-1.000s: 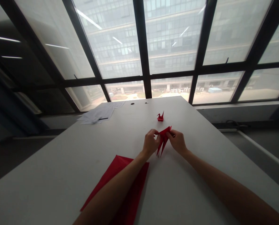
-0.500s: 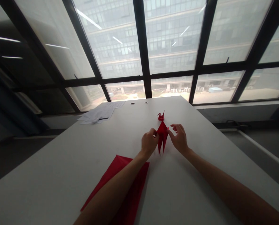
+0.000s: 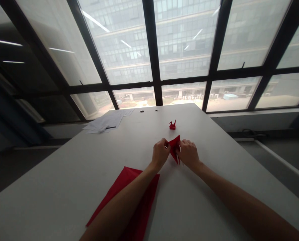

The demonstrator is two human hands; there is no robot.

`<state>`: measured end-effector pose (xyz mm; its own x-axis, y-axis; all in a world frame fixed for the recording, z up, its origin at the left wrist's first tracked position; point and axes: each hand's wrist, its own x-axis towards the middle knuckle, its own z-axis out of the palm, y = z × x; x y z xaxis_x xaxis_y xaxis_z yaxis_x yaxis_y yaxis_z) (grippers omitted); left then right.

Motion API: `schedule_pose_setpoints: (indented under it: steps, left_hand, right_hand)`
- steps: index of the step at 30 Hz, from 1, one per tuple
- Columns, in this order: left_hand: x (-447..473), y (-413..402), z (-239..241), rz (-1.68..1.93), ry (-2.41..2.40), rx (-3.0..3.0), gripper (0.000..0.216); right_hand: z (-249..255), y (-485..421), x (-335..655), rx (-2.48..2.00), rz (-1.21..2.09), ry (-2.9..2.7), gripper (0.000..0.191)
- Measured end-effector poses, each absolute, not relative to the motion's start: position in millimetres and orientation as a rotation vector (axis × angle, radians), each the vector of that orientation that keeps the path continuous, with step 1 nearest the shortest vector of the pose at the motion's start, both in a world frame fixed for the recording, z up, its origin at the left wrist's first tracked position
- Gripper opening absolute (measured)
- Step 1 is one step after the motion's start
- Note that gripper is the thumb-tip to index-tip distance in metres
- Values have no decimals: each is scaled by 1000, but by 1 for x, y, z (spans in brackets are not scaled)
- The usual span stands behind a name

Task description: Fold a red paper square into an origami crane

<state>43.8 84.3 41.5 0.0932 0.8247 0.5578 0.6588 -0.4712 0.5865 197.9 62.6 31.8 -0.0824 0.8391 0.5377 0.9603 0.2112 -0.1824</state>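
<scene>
Between my two hands is a piece of folded red origami paper [image 3: 174, 147], with a broad point at the top and narrow points hanging down. My left hand [image 3: 161, 152] pinches its left edge. On the other side my right hand [image 3: 188, 152] has its fingers closed on the right edge, hiding part of the folds. Just beyond stands a small finished red paper crane [image 3: 172, 125], touched by neither hand. A larger red sheet [image 3: 145, 197] lies on the table under my left forearm, which covers part of it.
The white table [image 3: 64, 184] reaches to the tall windows [image 3: 184, 40]. Loose white papers [image 3: 106, 119] with a dark pen [image 3: 111, 127] on them lie at the far left. Two small round holes are near the table's far edge.
My right hand has closed from a looser, spread pose onto the paper's right edge. The folded paper has turned and tilted, its top point now to the right and lower, apart from the crane.
</scene>
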Motion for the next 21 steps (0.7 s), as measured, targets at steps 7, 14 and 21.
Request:
schedule_pose_setpoints:
  steps: [7,14,21]
  left_hand:
    - [46,83,38,1283,1464,2220,11]
    - [43,90,30,1350,1402,1976,5]
    - [40,103,20,1321,1326,1743,10]
  right_hand:
    - [31,65,198,-1746,-261,-1891,24]
    - [17,82,214,-1466,383,-1384,21]
    - [10,98,222,-1294,592,-1260,35]
